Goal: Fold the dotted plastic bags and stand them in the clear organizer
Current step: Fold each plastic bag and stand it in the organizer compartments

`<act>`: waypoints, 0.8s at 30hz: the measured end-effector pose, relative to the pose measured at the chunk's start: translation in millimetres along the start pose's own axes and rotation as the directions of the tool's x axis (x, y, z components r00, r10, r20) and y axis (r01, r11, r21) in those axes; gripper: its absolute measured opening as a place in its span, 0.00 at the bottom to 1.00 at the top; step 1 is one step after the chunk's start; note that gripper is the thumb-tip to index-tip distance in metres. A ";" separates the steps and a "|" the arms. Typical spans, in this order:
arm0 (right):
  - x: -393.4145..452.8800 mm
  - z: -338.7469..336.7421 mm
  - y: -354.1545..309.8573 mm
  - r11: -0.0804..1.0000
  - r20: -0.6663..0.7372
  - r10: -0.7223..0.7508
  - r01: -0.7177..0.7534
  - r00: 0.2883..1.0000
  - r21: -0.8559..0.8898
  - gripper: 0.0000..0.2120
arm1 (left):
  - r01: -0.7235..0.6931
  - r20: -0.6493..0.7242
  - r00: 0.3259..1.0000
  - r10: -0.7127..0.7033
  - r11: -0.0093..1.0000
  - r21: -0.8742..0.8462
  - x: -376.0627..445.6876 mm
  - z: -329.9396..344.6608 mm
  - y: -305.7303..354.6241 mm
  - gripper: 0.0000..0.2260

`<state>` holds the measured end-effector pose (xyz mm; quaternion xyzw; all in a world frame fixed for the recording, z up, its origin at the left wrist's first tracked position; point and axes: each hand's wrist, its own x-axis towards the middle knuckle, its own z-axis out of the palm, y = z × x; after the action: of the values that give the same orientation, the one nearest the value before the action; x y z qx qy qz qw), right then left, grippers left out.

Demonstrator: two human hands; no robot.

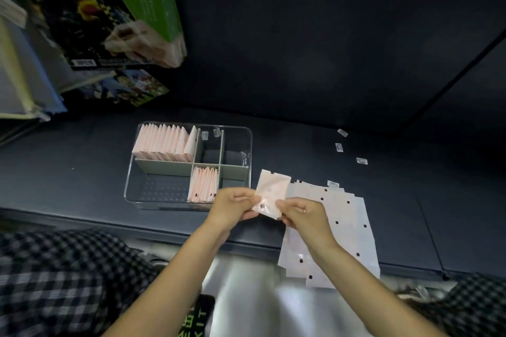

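- Folded dotted bag [271,194]: I saw it held above the dark tabletop [82,161], just at 3 o'clock of the clear organizer [247,145], tilted with its upper end toward 1 o'clock.
- Left hand [232,206]: its thumb and fingers pinched the bag's 9 o'clock edge near the lower corner.
- Right hand [304,215]: its thumb and fingers pinched the bag's lower 3 o'clock edge; a ring showed on one finger.
- Flat bag stack [347,230]: unfolded dotted bags lay fanned under the right hand, at 4 o'clock of the organizer, their near ends overhanging the table's front edge.
- Organizer contents: a long row of folded bags [164,142] stood upright in the 10 o'clock compartment; a shorter row [204,185] stood in the near middle compartment, just at 11 o'clock of the left hand. I could not tell whether the held bag touched the organizer wall.
- Small labels [339,146]: several scraps lay scattered on the table at 2 o'clock of the organizer; one more [333,183] lay at the far edge of the flat stack.
- Printed boxes [115,8]: they stood stacked at 10 o'clock, well apart from the organizer.
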<state>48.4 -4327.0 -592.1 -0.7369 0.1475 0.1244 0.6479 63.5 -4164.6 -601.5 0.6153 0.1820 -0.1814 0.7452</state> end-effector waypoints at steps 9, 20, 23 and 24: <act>29.7 56.0 -11.2 0.877 -0.078 -0.195 0.139 0.978 -0.460 0.09 | -0.176 -0.296 0.875 0.383 0.821 0.543 12.3 -51.9 -5.8 0.03; 57.0 100.5 -18.9 0.478 0.056 -0.167 0.130 0.984 -0.869 0.08 | -0.209 -0.166 0.802 0.573 0.530 0.822 13.2 -74.8 -30.8 0.08; 56.5 113.0 -15.3 0.494 0.069 -0.154 0.137 0.986 -0.859 0.09 | -0.232 -0.146 0.782 0.605 0.502 0.833 12.6 -73.7 -33.0 0.08; 55.3 117.0 -13.3 0.498 0.078 -0.158 0.148 0.984 -0.854 0.10 | -0.238 -0.149 0.778 0.611 0.505 0.830 12.6 -72.6 -33.5 0.08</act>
<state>105.5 -4212.5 -615.8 -0.9708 0.0046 0.1194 0.2078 54.4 -4099.7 -649.1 0.9215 0.0819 0.0919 0.3685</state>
